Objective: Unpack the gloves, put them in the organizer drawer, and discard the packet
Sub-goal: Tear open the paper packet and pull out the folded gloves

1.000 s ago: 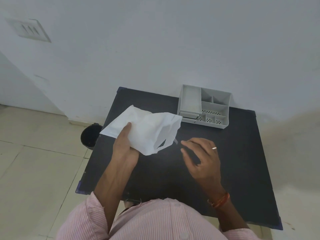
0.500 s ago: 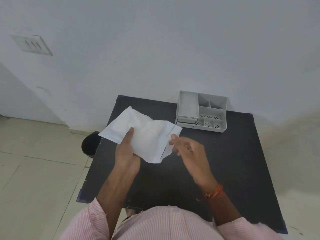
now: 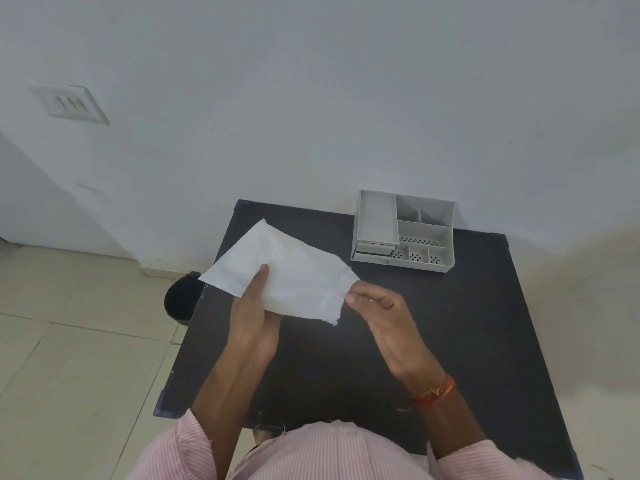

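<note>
A white paper packet [image 3: 294, 278] is held flat above the black table [image 3: 467, 341]. My left hand [image 3: 254, 320] grips its near left part, thumb on top. My right hand [image 3: 377, 306] pinches the packet's right edge between thumb and fingers. The gloves are not visible; the packet hides whatever is inside. A grey plastic organizer [image 3: 403, 232] with small drawers on its left side and open compartments on its right stands at the table's back edge, beyond my right hand.
A black bin [image 3: 181, 299] stands on the tiled floor beside the table's left edge. The white wall runs right behind the table. A switch plate [image 3: 69, 103] is on the wall at the upper left.
My right hand rose from the table to the packet's right edge and took hold of it. The packet has flattened out. The view has shifted slightly.
</note>
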